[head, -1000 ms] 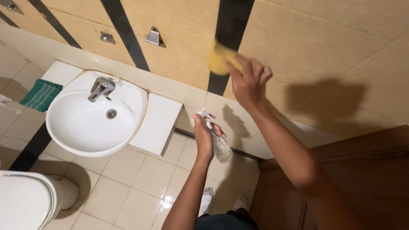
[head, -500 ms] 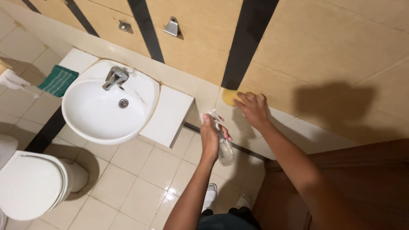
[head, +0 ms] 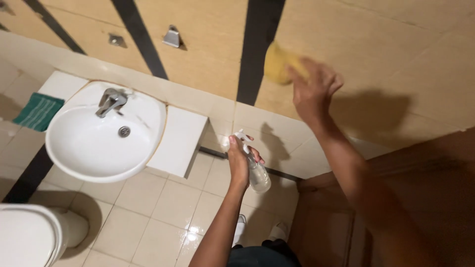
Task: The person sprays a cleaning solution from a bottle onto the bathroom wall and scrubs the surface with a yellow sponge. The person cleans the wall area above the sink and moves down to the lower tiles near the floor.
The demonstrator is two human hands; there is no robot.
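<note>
My right hand presses a yellow sponge flat against the tan wall tiles, just right of a black vertical stripe; both are motion-blurred. Lower down, my left hand grips a clear spray bottle by its white trigger head, the bottle hanging in front of the lower wall tiles above the floor.
A white basin with a chrome tap sits at the left on a white ledge. A green cloth lies at the far left. A white toilet fills the bottom-left corner. A brown wooden door stands at the right.
My right hand has swept the sponge back up the wall from low near the pale tiles. The left hand keeps the spray bottle in about the same place.
</note>
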